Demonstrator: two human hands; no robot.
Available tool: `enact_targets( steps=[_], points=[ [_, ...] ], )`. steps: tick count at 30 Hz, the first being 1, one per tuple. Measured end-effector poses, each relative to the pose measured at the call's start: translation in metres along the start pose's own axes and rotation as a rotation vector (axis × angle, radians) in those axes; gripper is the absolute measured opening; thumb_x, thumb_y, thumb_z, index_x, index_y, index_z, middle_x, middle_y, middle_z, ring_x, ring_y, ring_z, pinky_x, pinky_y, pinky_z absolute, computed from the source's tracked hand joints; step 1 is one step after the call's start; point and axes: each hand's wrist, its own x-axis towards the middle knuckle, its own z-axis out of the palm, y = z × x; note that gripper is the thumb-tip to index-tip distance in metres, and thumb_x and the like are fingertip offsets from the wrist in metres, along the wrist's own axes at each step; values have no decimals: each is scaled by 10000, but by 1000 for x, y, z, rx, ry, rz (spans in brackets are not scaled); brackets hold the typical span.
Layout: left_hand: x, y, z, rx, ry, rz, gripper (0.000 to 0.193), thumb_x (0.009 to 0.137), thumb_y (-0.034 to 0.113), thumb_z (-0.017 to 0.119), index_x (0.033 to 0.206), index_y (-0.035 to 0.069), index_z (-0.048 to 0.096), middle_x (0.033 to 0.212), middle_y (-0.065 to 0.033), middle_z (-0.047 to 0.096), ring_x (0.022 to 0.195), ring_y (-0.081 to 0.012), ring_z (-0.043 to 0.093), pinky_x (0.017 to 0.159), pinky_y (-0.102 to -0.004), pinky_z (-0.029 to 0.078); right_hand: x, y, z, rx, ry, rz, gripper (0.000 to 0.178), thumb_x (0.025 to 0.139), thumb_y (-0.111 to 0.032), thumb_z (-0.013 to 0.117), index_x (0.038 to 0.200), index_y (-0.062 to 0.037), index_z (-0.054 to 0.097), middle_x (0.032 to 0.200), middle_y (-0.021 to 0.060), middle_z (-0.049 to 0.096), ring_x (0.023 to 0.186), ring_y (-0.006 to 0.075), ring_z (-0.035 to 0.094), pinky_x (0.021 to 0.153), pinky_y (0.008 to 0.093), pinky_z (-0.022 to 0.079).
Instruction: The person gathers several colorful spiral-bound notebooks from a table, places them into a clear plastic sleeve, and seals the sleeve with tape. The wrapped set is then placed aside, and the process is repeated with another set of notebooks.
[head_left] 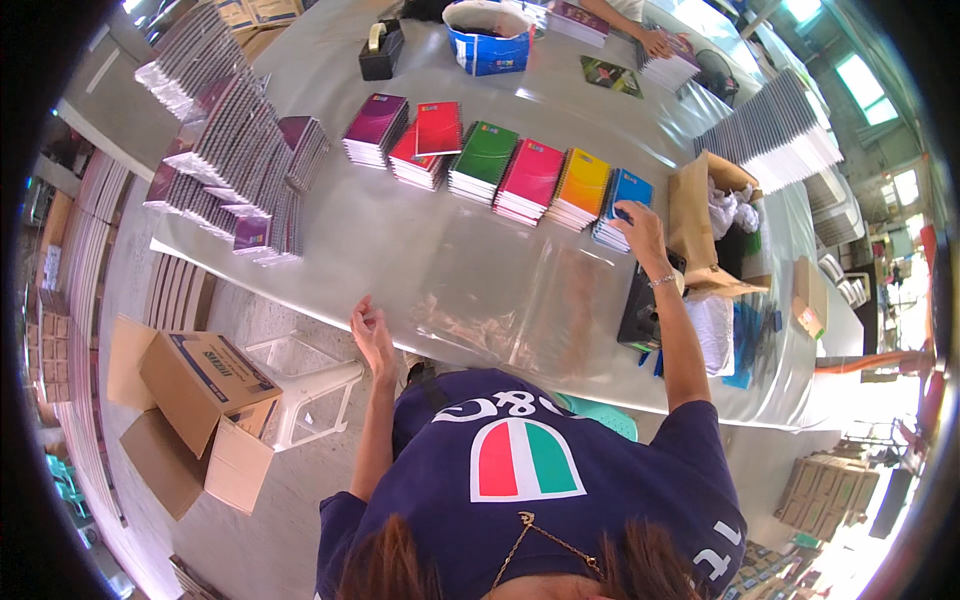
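A row of spiral notebook stacks crosses the table: purple (376, 130), red (438, 127), green (484, 155), pink (530, 178), yellow (580, 184) and blue (631, 190). At the right end, my right hand (645, 232) lies over the blue stack, its fingers bent and closed at the top blue notebook's near edge. One red notebook sits askew on its stack. My left hand (372, 338) hovers by the table's front edge with its fingers loosely apart and nothing in them.
Tall notebook stacks (235, 140) rise at the left, others (770, 130) at the far right. An open carton (700, 215) stands beside my right arm. Behind the row are a tape dispenser (381, 52) and blue bucket (490, 48). A co-worker's hand (655, 43) touches notebooks. Another carton (205, 390) is lower left.
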Motion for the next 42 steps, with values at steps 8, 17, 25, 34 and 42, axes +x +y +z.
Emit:
enact_targets(
  steps=[8,17,25,34,42],
  points=[
    [68,109,75,226,-247,812,490,872,116,618,1343,92,485,1364,-174,444,1250,-351,444,1043,-460,344,5,-1,-3,45,-54,59,348,733,-155,763,1052,-67,654,1007,144,665,935,322,638,815,399,498],
    [171,134,162,731,-381,898,557,991,494,344,1446,176,389,1523,-62,326,1429,-266,253,1117,-653,91,-7,-29,15,-198,68,134,380,776,-62,704,1141,-72,599,1065,143,621,987,342,598,835,434,495],
    [209,108,114,494,-528,1038,472,954,423,512,1341,156,472,1505,-46,355,1432,-259,254,1142,-591,98,-13,-36,33,-202,190,170,394,784,-67,696,1164,-77,591,1086,134,612,1037,328,571,872,420,491],
    [222,110,118,363,-489,1178,388,873,317,658,1187,122,538,1381,-75,479,1353,-297,377,1075,-501,280,-17,-34,40,-194,227,167,391,791,-57,666,1174,-84,593,1098,148,613,1054,352,555,926,429,454],
    [205,125,132,355,-452,1061,400,758,325,775,1054,127,592,1295,-96,513,1243,-311,458,987,-448,362,-18,-30,41,-212,232,179,379,810,-52,655,1183,-67,586,1149,137,604,1095,326,544,922,422,483]
  ],
)
